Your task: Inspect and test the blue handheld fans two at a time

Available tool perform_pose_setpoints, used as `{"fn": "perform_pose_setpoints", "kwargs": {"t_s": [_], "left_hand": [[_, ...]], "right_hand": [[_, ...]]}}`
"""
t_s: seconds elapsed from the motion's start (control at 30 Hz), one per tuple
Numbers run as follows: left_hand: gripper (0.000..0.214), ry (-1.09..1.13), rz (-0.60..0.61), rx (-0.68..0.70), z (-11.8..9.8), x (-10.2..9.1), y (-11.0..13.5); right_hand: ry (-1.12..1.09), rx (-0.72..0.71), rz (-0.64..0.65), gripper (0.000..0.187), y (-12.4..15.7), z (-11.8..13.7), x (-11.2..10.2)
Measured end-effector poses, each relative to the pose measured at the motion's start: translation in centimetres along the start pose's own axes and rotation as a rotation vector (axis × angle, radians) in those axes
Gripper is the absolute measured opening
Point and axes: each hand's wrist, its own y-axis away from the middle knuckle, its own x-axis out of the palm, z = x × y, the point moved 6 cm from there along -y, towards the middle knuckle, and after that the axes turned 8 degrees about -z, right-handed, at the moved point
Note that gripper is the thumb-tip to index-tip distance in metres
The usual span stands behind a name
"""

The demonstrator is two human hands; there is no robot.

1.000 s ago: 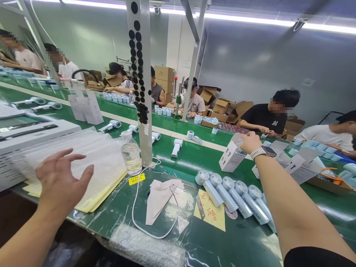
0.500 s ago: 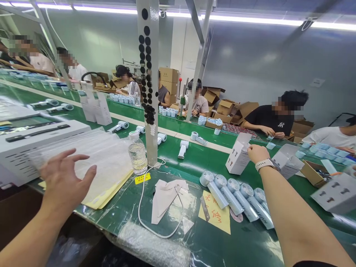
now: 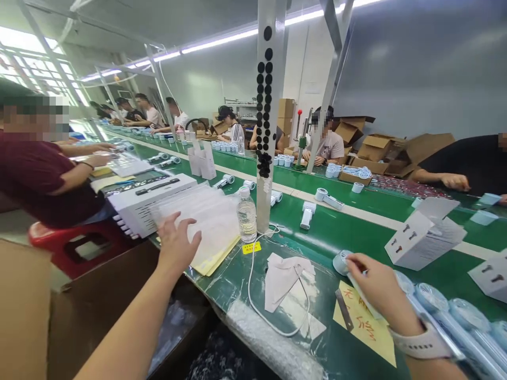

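Note:
My left hand (image 3: 178, 243), its fingers spread, hovers over or rests on a stack of clear plastic bags (image 3: 214, 208); I cannot tell whether it touches. My right hand (image 3: 378, 287), wearing a pale watch, pinches a light blue handheld fan (image 3: 340, 261) just below its round head. Most of that fan's handle is hidden behind the hand. Several more fans (image 3: 469, 315) lie in a row to the right of the wrist. Under the held fan, a yellow note (image 3: 366, 324) with red writing bears a flat metal strip (image 3: 344, 310).
A water bottle (image 3: 247, 216) stands beside a metal post (image 3: 263, 121). A white cable (image 3: 249, 295) loops over a cloth (image 3: 281, 279). Open white boxes (image 3: 423, 235) and loose fans (image 3: 307, 214) sit on the green belt (image 3: 293, 198). A co-worker in maroon (image 3: 37, 169) sits at left.
My view has turned left. My right hand has left the open white box and come down to the row, taking hold of the leftmost fan. My left hand stays spread at the bags.

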Motion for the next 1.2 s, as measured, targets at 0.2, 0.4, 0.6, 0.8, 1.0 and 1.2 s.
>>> {"fn": "perform_pose_setpoints", "kwargs": {"t_s": [0.2,0.4,0.6,0.8,1.0,1.2], "left_hand": [[0.047,-0.130,0.166,-0.074,1.6,1.4,0.9],[0.044,0.119,0.283,-0.513,4.6,1.1,1.5],[0.036,0.577,0.140,-0.772,3.6,1.6,1.6],[0.036,0.814,0.182,-0.662,1.7,0.9,1.2],[0.048,0.863,0.365,-0.267,-6.6,1.1,3.5],[0.016,0.786,0.837,0.064,-16.4,5.2,10.9]], "right_hand": [[0.115,0.080,-0.027,0.028,2.2,0.0,2.6],[0.433,0.162,-0.011,0.018,3.6,-2.5,1.1],[0.527,0.201,0.186,0.017,5.3,-1.1,2.2],[0.479,0.228,0.359,0.020,7.1,-0.1,4.1],[0.256,0.325,0.363,0.024,6.8,-0.6,3.9],[-0.472,0.145,0.193,0.039,9.5,4.8,2.8]]}}
